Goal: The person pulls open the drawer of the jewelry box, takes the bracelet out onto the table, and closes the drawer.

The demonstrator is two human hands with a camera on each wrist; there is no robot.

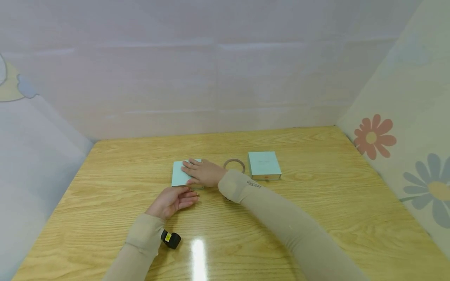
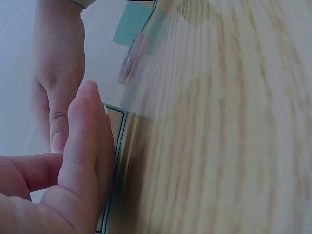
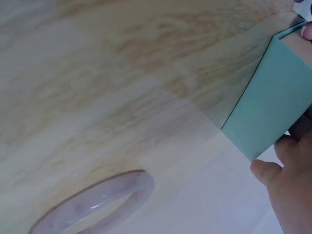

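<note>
A pale turquoise square box lies on the wooden table left of the middle. My right hand rests palm down on its lid, fingers spread. Against the box's near side is my left hand, its fingers fairly straight. In the left wrist view those fingers cover much of the box's front side. Behind the right wrist lies a bangle, partly hidden in the head view; the right wrist view shows it as a pale lilac, glossy ring. Whatever is inside the box is hidden.
A second turquoise box, closed, sits to the right of the bangle. The wooden table runs back to a pale covered wall, with a flower-printed cloth along the right. A black device is strapped to the left wrist.
</note>
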